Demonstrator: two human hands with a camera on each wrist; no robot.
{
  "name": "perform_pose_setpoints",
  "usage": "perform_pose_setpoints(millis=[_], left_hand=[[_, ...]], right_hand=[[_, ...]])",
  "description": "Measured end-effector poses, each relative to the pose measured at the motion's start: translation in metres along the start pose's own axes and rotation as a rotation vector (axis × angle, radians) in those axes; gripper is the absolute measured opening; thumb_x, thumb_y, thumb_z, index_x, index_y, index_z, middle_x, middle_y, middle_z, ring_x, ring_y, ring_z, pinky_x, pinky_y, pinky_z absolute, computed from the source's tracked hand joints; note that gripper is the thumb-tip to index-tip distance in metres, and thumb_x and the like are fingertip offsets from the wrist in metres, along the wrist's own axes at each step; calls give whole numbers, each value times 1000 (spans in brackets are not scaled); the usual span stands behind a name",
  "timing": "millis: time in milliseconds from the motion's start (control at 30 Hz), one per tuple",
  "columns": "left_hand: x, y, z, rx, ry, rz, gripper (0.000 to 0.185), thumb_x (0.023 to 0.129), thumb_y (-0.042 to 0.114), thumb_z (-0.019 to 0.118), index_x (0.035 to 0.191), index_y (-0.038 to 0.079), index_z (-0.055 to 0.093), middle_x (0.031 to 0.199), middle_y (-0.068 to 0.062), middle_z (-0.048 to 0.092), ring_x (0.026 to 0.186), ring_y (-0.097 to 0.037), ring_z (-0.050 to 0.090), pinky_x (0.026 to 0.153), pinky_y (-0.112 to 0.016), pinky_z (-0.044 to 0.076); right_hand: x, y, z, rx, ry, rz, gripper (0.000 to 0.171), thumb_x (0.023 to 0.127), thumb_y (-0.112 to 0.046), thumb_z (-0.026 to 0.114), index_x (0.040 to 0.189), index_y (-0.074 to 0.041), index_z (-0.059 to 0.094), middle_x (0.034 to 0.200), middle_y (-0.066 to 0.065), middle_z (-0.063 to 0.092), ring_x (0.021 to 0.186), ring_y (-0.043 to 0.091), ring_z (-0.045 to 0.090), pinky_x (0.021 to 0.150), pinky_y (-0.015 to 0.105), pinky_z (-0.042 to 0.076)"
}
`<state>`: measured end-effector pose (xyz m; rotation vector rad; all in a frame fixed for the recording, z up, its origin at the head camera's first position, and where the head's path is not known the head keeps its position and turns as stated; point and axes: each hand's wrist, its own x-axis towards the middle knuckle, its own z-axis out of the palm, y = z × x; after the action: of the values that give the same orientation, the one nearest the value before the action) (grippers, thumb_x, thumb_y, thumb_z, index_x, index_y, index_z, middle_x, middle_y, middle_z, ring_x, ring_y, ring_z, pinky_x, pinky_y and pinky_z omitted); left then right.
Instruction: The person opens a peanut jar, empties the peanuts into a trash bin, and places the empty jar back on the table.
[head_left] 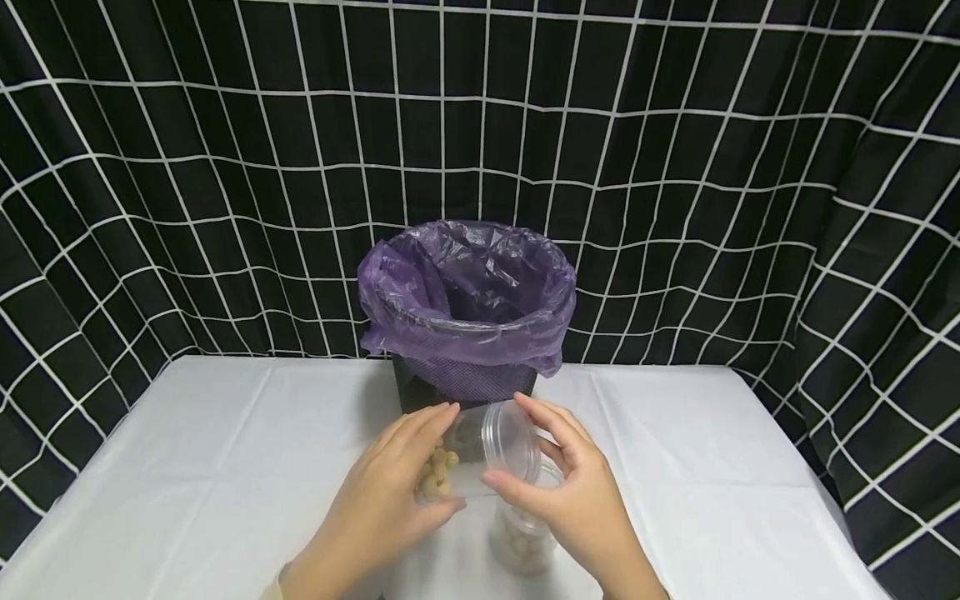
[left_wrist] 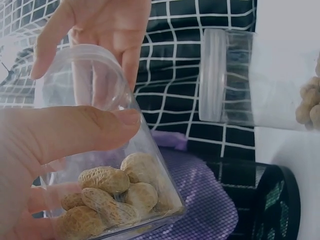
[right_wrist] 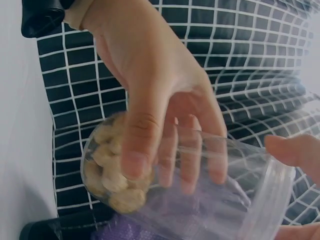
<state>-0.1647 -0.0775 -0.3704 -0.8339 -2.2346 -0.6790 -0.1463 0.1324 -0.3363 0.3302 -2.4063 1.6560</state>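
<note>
Left hand (head_left: 390, 492) comes in from the lower left, palm turned inward, fingers and thumb curled round a clear plastic jar (left_wrist: 105, 165) tipped on its side. Peanuts (left_wrist: 107, 195) in their shells sit heaped at the jar's closed end; its open mouth faces the right hand. Right hand (head_left: 577, 492) reaches in from the lower right, thumb and fingers curved round the clear round lid (head_left: 510, 440) at the jar's mouth, pinching its rim. Both hands meet above the white tabletop (head_left: 225, 467), just in front of a black mesh bin (head_left: 465, 383) lined with a purple bag (head_left: 465, 283). A second clear jar (head_left: 525, 533) with peanuts stands on the tabletop under the right hand. Black curtain (head_left: 712, 167) with white grid behind.
</note>
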Motion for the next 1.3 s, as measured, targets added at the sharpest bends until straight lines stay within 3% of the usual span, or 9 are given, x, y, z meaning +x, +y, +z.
perform_pose_setpoints(millis=[200,367,533,833,1133,1300], left_hand=[[0,0,0,-11,-8,-6,96,58,19,95,143,11,50,137,-4,61,123,-23,60,105,-40,52],[0,1,0,-28,1,5,95,58,18,95,142,11,52,136,-3,61,122,-23,60,104,-40,52],[1,2,2,-14,18,17,95,58,18,95,142,11,51,136,-4,61,122,-24,60,105,-40,52],[-1,3,4,-1,1,1,97,57,19,96,142,11,51,136,-5,61,123,-26,60,105,-42,52],[-2,5,4,-3,-11,-7,98,56,19,96,143,11,51,136,-5,61,124,-25,60,104,-42,53],[-3,6,4,10,-1,2,98,55,20,97,142,11,52,136,-6,62,124,-25,60,105,-42,52]], right_hand=[[1,1,-2,-17,-10,-70,77,75,-20,87,144,-23,51,142,-2,55,133,15,50,109,31,49],[-2,-1,-2,-24,43,-54,85,76,-20,87,149,-25,44,142,-1,53,127,13,51,104,25,50],[-1,-3,-2,-33,83,-36,79,76,-20,87,145,-22,49,136,-2,56,120,12,54,99,19,50],[-3,-3,-5,-46,35,-1,64,78,-24,85,136,-24,58,137,-7,57,119,7,53,102,21,50],[-4,1,-6,-34,14,-85,65,78,-18,85,137,-22,58,139,-5,56,125,3,52,103,20,49],[-4,2,-7,-37,29,-68,69,78,-18,85,140,-23,55,143,-6,53,128,9,50,104,19,49]])
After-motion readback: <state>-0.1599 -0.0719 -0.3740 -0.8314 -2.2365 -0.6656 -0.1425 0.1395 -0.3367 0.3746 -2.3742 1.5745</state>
